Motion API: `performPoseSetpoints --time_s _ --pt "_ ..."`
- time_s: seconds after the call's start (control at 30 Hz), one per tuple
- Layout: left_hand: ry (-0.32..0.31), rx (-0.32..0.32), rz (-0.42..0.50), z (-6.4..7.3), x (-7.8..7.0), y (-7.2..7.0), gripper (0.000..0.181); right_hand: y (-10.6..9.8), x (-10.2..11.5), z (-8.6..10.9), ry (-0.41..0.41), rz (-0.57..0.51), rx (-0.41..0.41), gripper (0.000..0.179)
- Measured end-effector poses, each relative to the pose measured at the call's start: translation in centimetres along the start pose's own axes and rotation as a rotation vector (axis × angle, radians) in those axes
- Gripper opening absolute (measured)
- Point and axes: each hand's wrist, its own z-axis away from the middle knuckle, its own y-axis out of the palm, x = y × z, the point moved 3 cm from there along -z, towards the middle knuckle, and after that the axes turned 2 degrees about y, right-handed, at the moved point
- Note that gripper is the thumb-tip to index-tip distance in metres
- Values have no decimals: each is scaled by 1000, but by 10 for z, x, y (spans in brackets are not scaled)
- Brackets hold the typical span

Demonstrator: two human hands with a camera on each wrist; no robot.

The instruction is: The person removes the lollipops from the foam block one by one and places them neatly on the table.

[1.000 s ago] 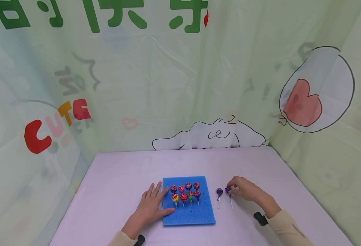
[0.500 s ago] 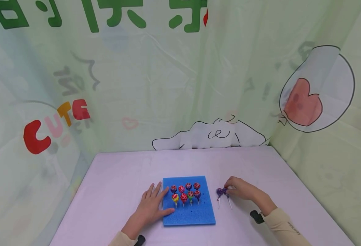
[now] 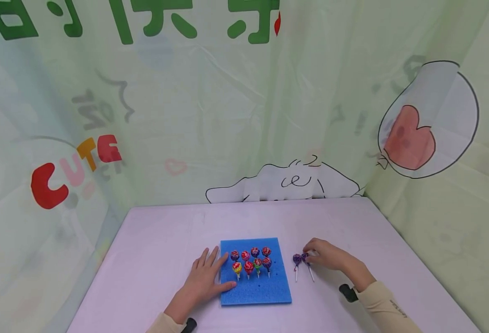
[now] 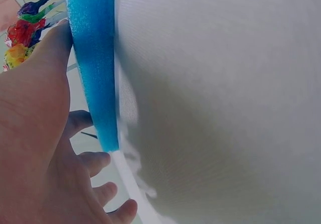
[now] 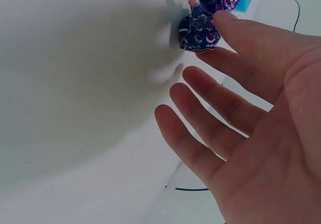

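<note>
Curtain [image 3: 227, 115] with cartoon prints hangs beyond the pale table [image 3: 336, 222]. Upright in the blue foam board [image 3: 261, 293] stand eight lollipops [image 3: 249, 267] in two rows, the far sticks mostly hidden. The left hand [image 3: 202, 280], fingers spread, touches its left edge. To its right, beside a loose lollipop [image 3: 296, 260], the right hand [image 3: 331, 255] pinches a purple lollipop [image 5: 199, 33], partly covering its head.

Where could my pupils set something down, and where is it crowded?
Bare: tabletop between the blue foam block and the curtain behind; also the block's near end, right of the left hand. Crowded: the block's middle, with eight lollipops, and the tabletop right of the block, where the right hand pinches one of two purple lollipops.
</note>
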Motion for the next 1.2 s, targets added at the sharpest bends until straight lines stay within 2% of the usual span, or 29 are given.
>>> performPoseSetpoints --time_s 0.27,0.43,0.7,1.0,1.2 --pt "-4 4 5 -1 2 2 93 -4 7 -2 47 14 -36 30" --pt "2 0 -12 -2 3 3 93 -6 17 -4 16 40 -70 28" --pt "1 9 17 -2 1 1 93 -6 36 -4 -68 70 -120 27" --pt "-7 15 11 -1 1 3 94 -2 56 -4 -113 131 -200 26" --pt "-7 15 2 -1 0 3 95 6 65 -8 -121 134 -209 30"
